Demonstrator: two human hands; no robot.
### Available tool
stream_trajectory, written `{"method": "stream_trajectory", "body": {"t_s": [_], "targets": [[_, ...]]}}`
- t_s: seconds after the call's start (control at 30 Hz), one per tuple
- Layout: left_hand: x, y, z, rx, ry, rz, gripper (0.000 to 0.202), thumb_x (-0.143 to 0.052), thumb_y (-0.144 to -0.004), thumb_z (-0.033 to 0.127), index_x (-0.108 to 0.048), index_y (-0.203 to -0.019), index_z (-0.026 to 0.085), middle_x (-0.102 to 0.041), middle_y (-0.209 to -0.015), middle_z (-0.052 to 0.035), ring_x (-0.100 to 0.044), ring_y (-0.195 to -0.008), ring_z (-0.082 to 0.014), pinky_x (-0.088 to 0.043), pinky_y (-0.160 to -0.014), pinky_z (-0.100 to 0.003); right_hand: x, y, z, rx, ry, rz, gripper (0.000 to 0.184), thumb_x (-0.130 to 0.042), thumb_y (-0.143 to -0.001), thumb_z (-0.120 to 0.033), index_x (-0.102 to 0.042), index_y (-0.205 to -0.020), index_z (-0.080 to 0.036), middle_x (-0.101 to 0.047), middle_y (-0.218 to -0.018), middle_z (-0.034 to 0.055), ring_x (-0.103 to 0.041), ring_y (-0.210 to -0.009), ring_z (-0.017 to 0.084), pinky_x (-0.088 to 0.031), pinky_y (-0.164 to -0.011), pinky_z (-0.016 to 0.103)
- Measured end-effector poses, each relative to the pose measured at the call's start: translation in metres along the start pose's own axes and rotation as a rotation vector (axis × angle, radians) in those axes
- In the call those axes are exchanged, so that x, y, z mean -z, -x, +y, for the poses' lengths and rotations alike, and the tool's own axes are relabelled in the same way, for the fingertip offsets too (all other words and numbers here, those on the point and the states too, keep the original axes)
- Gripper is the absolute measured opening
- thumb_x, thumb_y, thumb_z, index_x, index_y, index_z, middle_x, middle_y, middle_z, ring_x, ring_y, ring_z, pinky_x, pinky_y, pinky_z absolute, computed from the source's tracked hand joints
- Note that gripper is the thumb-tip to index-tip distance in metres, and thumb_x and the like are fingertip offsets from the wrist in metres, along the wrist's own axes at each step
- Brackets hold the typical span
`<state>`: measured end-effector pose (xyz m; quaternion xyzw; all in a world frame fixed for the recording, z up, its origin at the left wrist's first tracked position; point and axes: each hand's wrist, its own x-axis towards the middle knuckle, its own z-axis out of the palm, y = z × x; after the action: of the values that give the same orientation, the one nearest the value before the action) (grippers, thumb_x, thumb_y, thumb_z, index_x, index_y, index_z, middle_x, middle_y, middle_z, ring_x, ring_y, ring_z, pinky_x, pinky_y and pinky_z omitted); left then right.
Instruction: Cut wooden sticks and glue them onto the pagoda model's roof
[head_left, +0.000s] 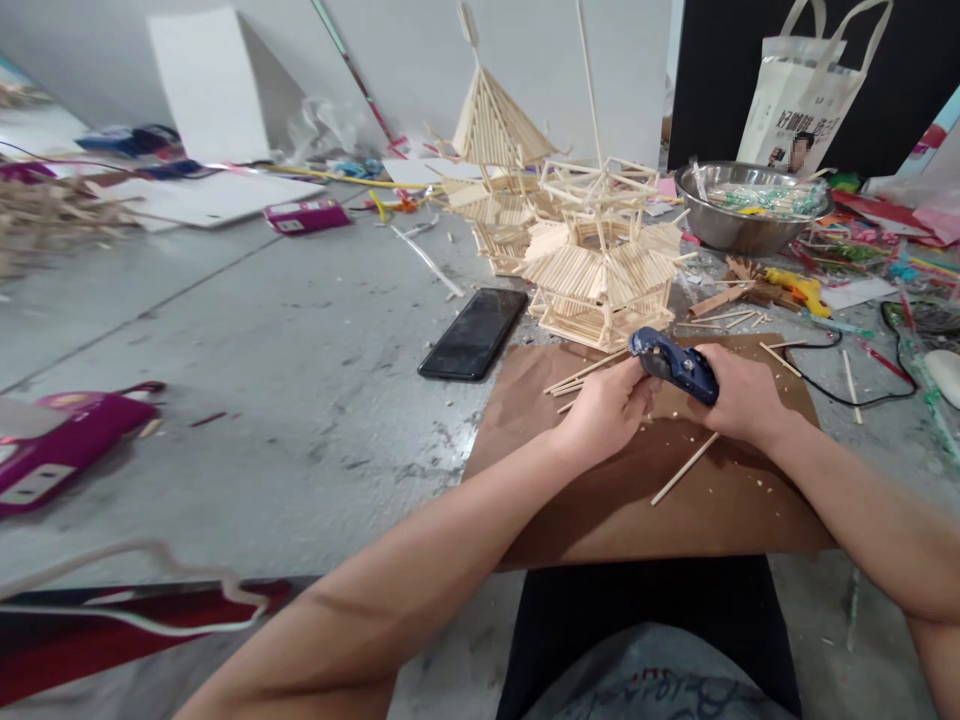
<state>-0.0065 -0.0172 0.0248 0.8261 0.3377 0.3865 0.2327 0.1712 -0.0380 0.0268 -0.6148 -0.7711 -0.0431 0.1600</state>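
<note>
Nearest sits a grey shirt (660, 675), below the left hand (604, 415) and right hand (739, 390); a littered grey worktop (337, 330) spreads left of them, a pale wall (637, 80) well beyond; a brown sheet (570, 520) lies beneath, a stick-built model (600, 270) just past; the right hand curls around a blue tool (688, 370), left fingers bent at its head, their grip unclear; best keep fingertips clear there, tool steady; a loose stick (684, 470) lies nearer the body.

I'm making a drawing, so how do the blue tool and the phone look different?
The blue tool is in the right hand; the phone lies flat on the grey surface. The blue tool is chunky, while the phone is black and rectangular. Both are dark.
</note>
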Motion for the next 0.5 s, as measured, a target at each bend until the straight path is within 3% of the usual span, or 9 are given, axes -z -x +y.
{"method": "stream_trajectory", "body": {"t_s": [0.5], "targets": [[0.0009,0.0007,0.0020,0.026,-0.002,-0.018,0.012,-0.039,-0.079,0.016,-0.046,-0.069,0.016,-0.055,-0.054,0.0019,-0.052,-0.050,-0.0089,-0.039,-0.052,-0.019,0.0023,0.0009,-0.0012,-0.005,0.014,-0.041,0.035,-0.049,-0.065,-0.031,-0.050,-0.097,-0.016,-0.065,-0.086,0.0085,-0.061,-0.076,0.024,-0.038,-0.060,0.029]]}}
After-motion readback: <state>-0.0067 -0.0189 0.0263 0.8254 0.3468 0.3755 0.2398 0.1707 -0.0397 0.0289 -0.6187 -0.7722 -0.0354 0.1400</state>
